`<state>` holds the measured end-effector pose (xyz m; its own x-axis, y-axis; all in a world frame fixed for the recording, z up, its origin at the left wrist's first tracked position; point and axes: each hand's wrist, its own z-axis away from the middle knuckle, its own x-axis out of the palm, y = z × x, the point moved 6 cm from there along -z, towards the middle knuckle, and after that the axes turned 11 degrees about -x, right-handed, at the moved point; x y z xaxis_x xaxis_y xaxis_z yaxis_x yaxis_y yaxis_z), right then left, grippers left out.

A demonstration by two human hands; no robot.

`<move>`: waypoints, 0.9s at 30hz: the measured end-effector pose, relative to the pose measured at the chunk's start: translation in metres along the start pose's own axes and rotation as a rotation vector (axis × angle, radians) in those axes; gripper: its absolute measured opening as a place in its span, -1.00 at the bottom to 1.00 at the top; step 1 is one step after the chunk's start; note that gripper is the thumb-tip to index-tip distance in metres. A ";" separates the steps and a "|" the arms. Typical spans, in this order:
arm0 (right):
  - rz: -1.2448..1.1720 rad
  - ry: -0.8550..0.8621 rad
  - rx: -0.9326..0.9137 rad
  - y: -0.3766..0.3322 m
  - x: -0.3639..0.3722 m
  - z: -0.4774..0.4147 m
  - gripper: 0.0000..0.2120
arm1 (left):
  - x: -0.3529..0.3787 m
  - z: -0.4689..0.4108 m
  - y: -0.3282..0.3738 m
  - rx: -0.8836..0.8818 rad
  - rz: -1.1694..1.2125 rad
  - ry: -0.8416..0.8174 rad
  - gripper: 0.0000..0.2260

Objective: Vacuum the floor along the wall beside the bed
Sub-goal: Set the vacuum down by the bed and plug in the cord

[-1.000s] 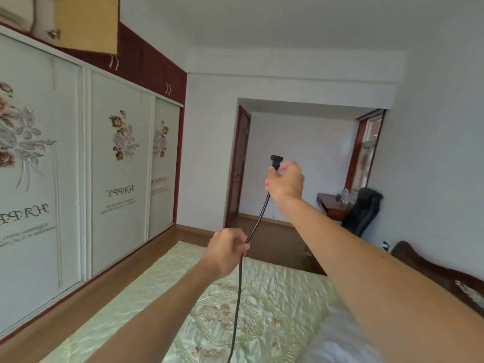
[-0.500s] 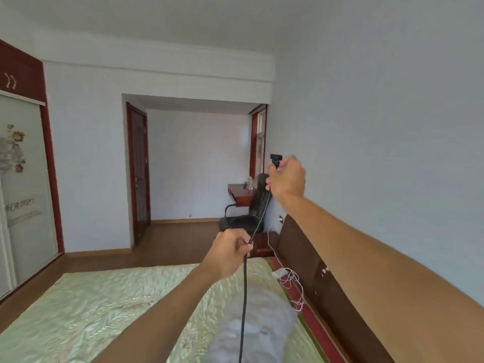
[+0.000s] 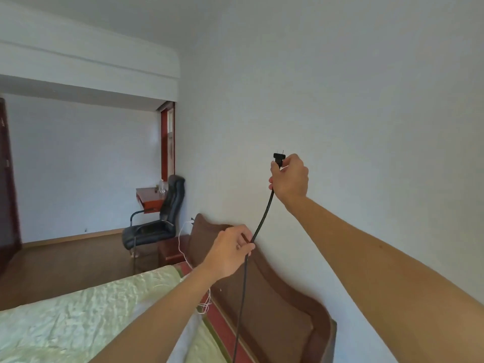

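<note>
We grip the plug [image 3: 278, 159] in our right hand [image 3: 289, 179], left hand [image 3: 230, 251] closed round the cord [image 3: 263, 218] above the head edge of the bed [image 3: 78, 310]; the vacuum is out of view. The cord could snag on the headboard [image 3: 275, 297] if we pull it taut.

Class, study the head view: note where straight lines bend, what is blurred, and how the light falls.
Head view: the wide lens curves the ceiling beam and swells the right forearm; the door at far left is smeared, the plug sharp; light is soft and even, without glare.
</note>
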<state>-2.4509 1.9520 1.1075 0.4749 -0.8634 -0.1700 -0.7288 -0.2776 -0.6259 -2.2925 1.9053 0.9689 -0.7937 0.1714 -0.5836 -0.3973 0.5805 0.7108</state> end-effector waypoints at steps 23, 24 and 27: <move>0.612 0.452 0.265 0.148 -0.305 0.030 -0.81 | 0.299 -0.011 0.158 0.349 0.299 -0.753 -0.87; 0.626 0.469 0.280 0.152 -0.311 0.038 -0.81 | 0.306 -0.009 0.158 0.363 0.299 -0.783 -0.87; 0.664 0.516 0.331 0.165 -0.328 0.063 -0.81 | 0.328 0.005 0.158 0.389 0.297 -0.870 -0.85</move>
<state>-2.6960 2.2161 1.0119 -0.3318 -0.9063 -0.2618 -0.5567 0.4121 -0.7213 -2.6131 2.0569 0.8880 -0.1605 0.7852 -0.5981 0.0642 0.6130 0.7875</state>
